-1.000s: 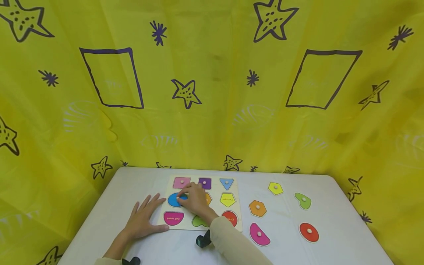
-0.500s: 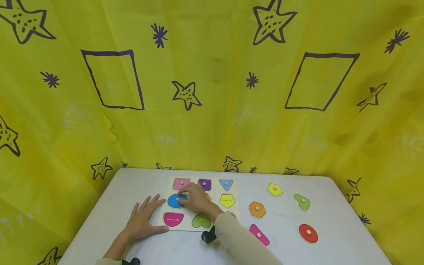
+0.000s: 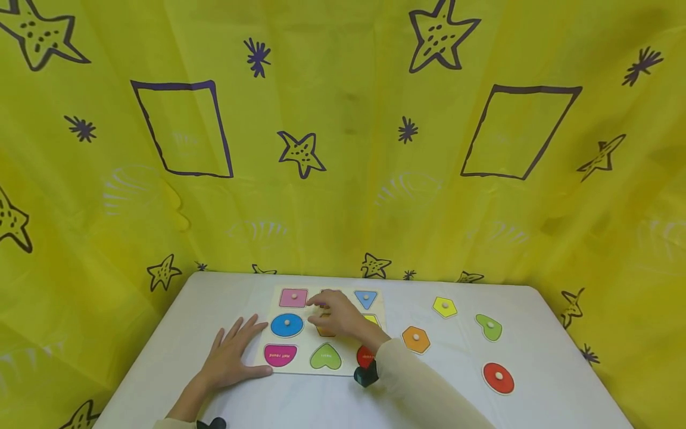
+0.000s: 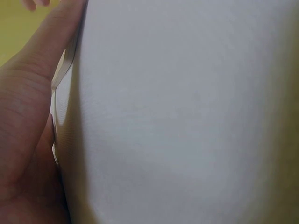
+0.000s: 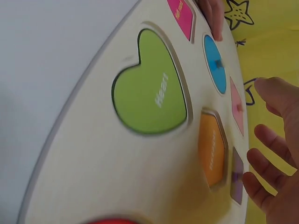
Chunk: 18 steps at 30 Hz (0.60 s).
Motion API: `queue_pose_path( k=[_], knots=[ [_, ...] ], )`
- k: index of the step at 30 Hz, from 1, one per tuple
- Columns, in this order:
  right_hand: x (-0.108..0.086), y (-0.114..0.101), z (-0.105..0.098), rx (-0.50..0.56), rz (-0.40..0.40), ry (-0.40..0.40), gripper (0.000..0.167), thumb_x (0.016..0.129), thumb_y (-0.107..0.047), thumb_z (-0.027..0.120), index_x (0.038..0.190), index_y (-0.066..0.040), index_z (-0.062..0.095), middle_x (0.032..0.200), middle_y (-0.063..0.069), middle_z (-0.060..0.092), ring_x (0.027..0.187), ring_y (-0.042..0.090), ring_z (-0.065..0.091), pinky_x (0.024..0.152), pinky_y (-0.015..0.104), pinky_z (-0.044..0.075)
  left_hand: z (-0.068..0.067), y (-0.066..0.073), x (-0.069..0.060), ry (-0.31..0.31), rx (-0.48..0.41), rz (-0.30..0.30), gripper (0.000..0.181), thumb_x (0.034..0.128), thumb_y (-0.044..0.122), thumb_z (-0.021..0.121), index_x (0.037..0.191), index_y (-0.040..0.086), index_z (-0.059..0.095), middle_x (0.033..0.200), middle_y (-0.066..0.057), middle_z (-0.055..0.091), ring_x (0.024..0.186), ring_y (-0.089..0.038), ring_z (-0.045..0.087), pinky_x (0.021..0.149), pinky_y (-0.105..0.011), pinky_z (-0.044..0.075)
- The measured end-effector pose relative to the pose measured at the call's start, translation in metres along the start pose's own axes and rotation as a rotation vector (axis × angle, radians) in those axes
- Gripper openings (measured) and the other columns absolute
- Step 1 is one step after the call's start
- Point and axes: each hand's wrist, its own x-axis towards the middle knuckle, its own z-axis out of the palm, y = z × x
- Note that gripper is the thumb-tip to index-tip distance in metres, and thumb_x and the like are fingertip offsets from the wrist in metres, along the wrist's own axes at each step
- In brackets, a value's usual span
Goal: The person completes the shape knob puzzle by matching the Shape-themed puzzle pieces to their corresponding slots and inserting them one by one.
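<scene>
A wooden shape-puzzle board (image 3: 303, 364) lies on the white table. My left hand (image 3: 227, 356) rests flat beside it, fingers spread, with thumb and fingertips at its left edge. Over the board's middle hovers my right hand (image 3: 340, 316), fingers loosely bent and holding nothing. The blue oval piece (image 3: 278, 326), knob up, sits in its recess just left of the right fingertips. Also seated are the pink rectangle (image 3: 287, 298), the light-blue triangle (image 3: 366, 295) and the purple square (image 5: 237, 177). Printed recesses without pieces include the green heart (image 3: 326, 357) and orange hexagon (image 5: 212, 149).
Loose knobbed pieces lie right of the board: a yellow pentagon (image 3: 440, 308), an orange hexagon (image 3: 415, 345), a green heart (image 3: 494, 333) and a red circle (image 3: 494, 384). The right sleeve (image 3: 423, 381) crosses the table's front. A yellow curtain (image 3: 343, 202) hangs behind.
My right hand has let go of the blue oval's knob and moved right, over the board's middle. Its sleeve now hides the loose pink half round. The left hand stays put.
</scene>
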Motion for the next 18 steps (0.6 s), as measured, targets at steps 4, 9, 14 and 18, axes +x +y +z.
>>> queue_pose_path(
  k=[4,9,14,18],
  knots=[
    [-0.011,0.008,-0.013,-0.019,-0.007,0.009,0.035,0.095,-0.027,0.075,0.126,-0.012,0.072,0.128,0.002,0.066,0.121,0.025,0.056,0.105,0.047,0.048,-0.003,0.001,0.000,-0.034,0.013,-0.023,0.102,0.0687,0.069,0.082,0.152,0.019,0.051,0.163,-0.017,0.037,0.151,-0.049,0.020,0.116,-0.076,0.003],
    [-0.027,0.019,-0.028,-0.082,-0.005,0.021,0.035,0.096,-0.028,0.075,0.127,-0.011,0.072,0.124,0.006,0.068,0.117,0.028,0.057,0.099,0.047,0.051,0.000,-0.002,0.001,-0.027,0.006,-0.018,0.102,0.0682,0.069,0.082,0.151,0.019,0.051,0.163,-0.017,0.037,0.151,-0.049,0.020,0.116,-0.076,0.003],
    [-0.045,0.036,-0.041,-0.104,-0.019,0.063,0.033,0.094,-0.024,0.076,0.125,-0.011,0.072,0.119,0.006,0.068,0.109,0.027,0.059,0.092,0.046,0.051,0.001,-0.003,0.002,-0.026,0.006,-0.009,0.102,0.0694,0.071,0.081,0.152,0.019,0.051,0.163,-0.016,0.037,0.151,-0.049,0.020,0.116,-0.076,0.003],
    [-0.061,0.047,-0.049,-0.077,0.003,0.108,0.032,0.093,-0.022,0.077,0.123,-0.011,0.072,0.119,0.005,0.068,0.106,0.025,0.060,0.091,0.046,0.051,0.000,-0.002,0.001,-0.014,0.007,-0.005,0.102,0.0690,0.070,0.081,0.151,0.018,0.051,0.163,-0.017,0.038,0.151,-0.049,0.021,0.115,-0.077,0.004]
  ],
)
